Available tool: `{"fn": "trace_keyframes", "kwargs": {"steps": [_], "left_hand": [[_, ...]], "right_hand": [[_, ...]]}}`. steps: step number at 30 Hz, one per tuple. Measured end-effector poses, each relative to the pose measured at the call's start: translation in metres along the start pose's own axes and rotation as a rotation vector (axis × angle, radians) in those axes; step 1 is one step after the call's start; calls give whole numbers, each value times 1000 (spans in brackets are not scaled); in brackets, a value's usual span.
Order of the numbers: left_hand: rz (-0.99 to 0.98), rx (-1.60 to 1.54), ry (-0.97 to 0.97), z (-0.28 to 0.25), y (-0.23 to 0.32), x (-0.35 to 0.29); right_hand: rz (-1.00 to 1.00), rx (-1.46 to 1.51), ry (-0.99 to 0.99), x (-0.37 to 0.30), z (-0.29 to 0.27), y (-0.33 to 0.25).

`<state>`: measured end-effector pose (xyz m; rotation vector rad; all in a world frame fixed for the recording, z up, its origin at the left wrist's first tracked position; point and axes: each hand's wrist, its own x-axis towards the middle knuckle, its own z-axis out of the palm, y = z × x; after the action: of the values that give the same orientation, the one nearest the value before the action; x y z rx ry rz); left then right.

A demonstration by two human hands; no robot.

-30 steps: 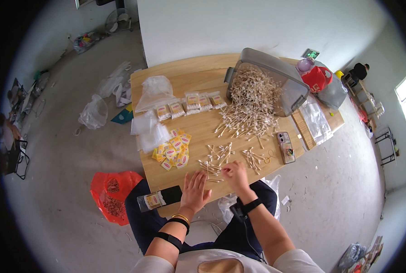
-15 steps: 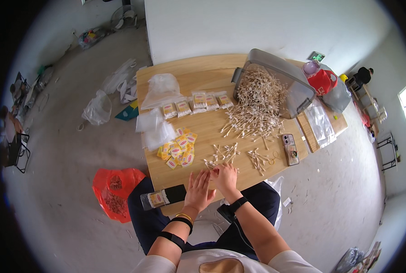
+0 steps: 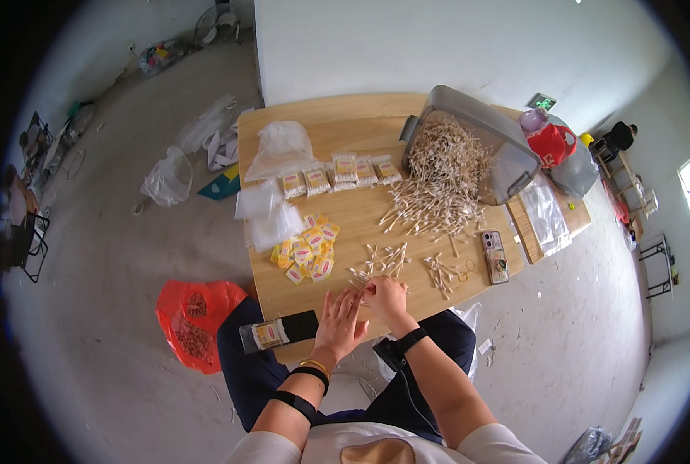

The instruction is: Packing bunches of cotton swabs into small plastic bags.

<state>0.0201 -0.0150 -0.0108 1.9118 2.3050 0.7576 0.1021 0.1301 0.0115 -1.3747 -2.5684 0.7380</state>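
Observation:
At the table's near edge my left hand (image 3: 340,325) lies with its fingers stretched out beside my right hand's fingertips. My right hand (image 3: 388,300) has its fingers bent together in a pinch on cotton swabs, whose white tips show just under it. Loose cotton swabs (image 3: 390,260) are scattered right beyond both hands. A second small group of swabs (image 3: 439,275) lies to the right. Left of my left hand, a clear bag (image 3: 266,336) with a yellow card and swabs rests on a black holder (image 3: 302,325). Yellow and white cards (image 3: 305,254) are spread farther left.
A tipped grey bin (image 3: 521,158) spills a big heap of swabs (image 3: 445,170). Filled packets (image 3: 345,170) line up beside clear bags (image 3: 279,151). A phone (image 3: 495,257) and yellow scissors (image 3: 466,271) lie right. A red bag (image 3: 198,321) sits on the floor at left.
The view has shifted slightly. My right hand's fingers have turned a little over the swabs, with white tips now showing beneath them. My left hand stays in nearly the same place.

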Motion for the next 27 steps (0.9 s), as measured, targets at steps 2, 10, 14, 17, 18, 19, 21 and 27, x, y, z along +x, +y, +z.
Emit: {"fn": "trace_keyframes", "kwargs": {"steps": [2,10,14,17,18,19,21,27], "left_hand": [[2,-2,2,-1,1,1],[-7,5,-9,0,0,0],[-4,5,-14,-2,2,3],[-8,0,-20,-3,1,2],[-13,-7,-20,-3,1,1],[-17,-15,-20,-4,1,1],[-15,-8,-29,-4,1,0],[22,6,2,0,-1,-1]], "right_hand": [[-11,-2,1,0,0,2],[-71,-61,10,-2,0,0],[-24,-87,-59,3,-7,2],[-40,-33,-27,7,-21,18],[-40,-33,-30,6,-27,19],[-110,-70,9,5,-33,20],[-179,-108,52,3,-37,21],[-398,-171,56,-7,-29,14]]}}
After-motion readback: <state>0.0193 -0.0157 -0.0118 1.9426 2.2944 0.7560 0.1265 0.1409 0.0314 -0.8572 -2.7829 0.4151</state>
